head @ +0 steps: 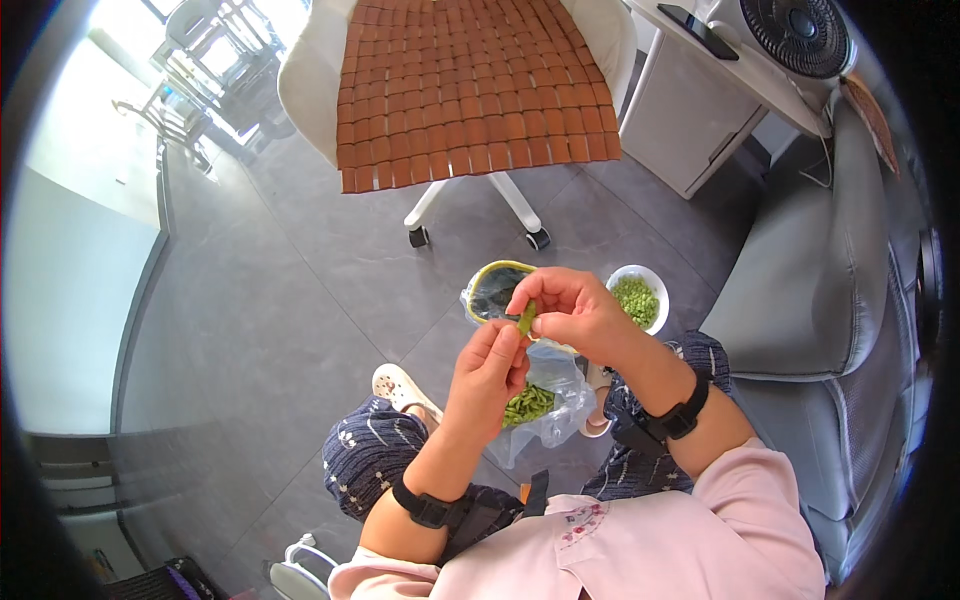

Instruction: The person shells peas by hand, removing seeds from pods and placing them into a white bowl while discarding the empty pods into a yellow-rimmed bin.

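A green bean pod [526,318] is pinched between my two hands. My left hand [491,360] grips its lower end with thumb and fingers. My right hand [574,309] holds the upper end between thumb and forefinger. Below my hands, a clear plastic bag [566,401] on the floor contains many green pods [531,403], partly hidden by my left hand. Beyond the hands stands a yellow-rimmed bin [474,289] lined with a plastic bag, its right side covered by my right hand. A white bowl [661,291] of shelled green beans [634,301] sits to the right of it.
A white swivel chair [307,82] with a brown tile seat mat [480,97] stands ahead. At the right are a grey leather sofa [795,277] and a white cabinet [682,112]. A phone [697,31] and a black fan [799,34] are on the cabinet's side.
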Action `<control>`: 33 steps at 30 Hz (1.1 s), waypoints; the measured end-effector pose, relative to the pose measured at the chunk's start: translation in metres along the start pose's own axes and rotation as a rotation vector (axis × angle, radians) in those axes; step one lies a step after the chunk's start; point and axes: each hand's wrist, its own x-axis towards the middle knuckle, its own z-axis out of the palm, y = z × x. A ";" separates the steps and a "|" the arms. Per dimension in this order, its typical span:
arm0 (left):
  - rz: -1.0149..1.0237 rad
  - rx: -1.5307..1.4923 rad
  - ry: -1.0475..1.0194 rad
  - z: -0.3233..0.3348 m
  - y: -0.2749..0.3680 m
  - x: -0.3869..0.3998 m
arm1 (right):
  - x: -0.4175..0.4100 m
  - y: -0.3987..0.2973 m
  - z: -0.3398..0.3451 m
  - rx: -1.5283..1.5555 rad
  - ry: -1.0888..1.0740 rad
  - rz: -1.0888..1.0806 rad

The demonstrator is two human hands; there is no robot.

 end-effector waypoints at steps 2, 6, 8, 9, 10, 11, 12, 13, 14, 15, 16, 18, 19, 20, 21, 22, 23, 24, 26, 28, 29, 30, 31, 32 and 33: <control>-0.007 -0.068 -0.016 -0.001 -0.005 0.000 | 0.001 0.003 0.002 -0.007 0.011 -0.016; -0.053 -0.161 -0.020 0.003 -0.008 -0.001 | 0.001 0.009 0.003 -0.016 0.054 -0.073; -0.115 -0.216 -0.057 0.003 -0.008 -0.002 | 0.000 0.010 0.006 0.039 0.073 -0.058; -0.116 -0.217 -0.057 0.002 -0.009 -0.002 | 0.000 0.010 0.007 0.095 0.091 -0.043; -0.131 -0.249 -0.075 0.001 -0.009 -0.002 | 0.000 0.009 0.009 0.095 0.091 -0.041; -0.146 -0.282 -0.094 0.001 -0.010 -0.002 | -0.001 0.008 0.011 0.115 0.109 -0.036; -0.146 -0.282 -0.091 0.002 -0.008 -0.003 | -0.001 0.007 0.012 0.136 0.125 -0.031; -0.148 -0.242 -0.054 0.005 -0.003 -0.004 | 0.000 0.007 0.011 0.137 0.124 -0.030; -0.150 -0.202 -0.016 0.007 -0.001 -0.004 | 0.000 0.007 0.009 0.208 0.141 0.028; -0.149 -0.202 -0.016 0.005 -0.002 -0.003 | 0.000 0.006 0.007 0.276 0.159 0.086; 0.001 0.092 0.006 0.002 -0.005 0.000 | 0.000 0.007 0.005 0.276 0.158 0.085; 0.151 0.387 0.029 -0.004 -0.010 0.004 | 0.000 0.012 0.001 0.263 0.151 0.118; 0.223 0.487 0.027 -0.007 -0.013 0.005 | 0.000 0.012 0.003 0.264 0.151 0.117; 0.295 0.587 0.025 -0.009 -0.015 0.006 | 0.000 0.012 0.005 0.185 0.162 0.104; 0.293 0.588 0.023 -0.008 -0.016 0.006 | 0.000 0.012 0.007 0.105 0.176 0.092; 0.290 0.555 0.011 -0.008 -0.018 0.006 | -0.001 0.012 0.007 0.107 0.178 0.091; 0.286 0.521 -0.001 -0.007 -0.018 0.006 | -0.001 0.013 0.007 0.163 0.177 0.100; 0.284 0.522 -0.004 -0.005 -0.015 0.005 | -0.001 0.013 0.005 0.219 0.178 0.109; 0.077 0.303 -0.050 0.000 -0.004 0.001 | -0.004 0.008 0.003 0.222 0.165 0.109; 0.019 0.227 -0.056 0.001 -0.001 0.000 | -0.005 0.007 0.002 0.227 0.146 0.109; -0.038 0.148 -0.062 0.001 0.000 -0.001 | -0.005 0.011 -0.001 0.177 0.115 0.078; -0.040 0.149 -0.061 0.001 0.000 -0.001 | -0.005 0.012 -0.002 0.128 0.084 0.048; -0.055 0.122 -0.073 0.000 0.000 0.000 | -0.006 0.011 -0.001 0.129 0.084 0.049; -0.070 0.094 -0.084 -0.001 0.000 0.000 | -0.006 0.009 -0.001 0.142 0.064 0.045; -0.071 0.095 -0.086 -0.002 0.000 0.000 | -0.006 0.008 -0.001 0.154 0.045 0.041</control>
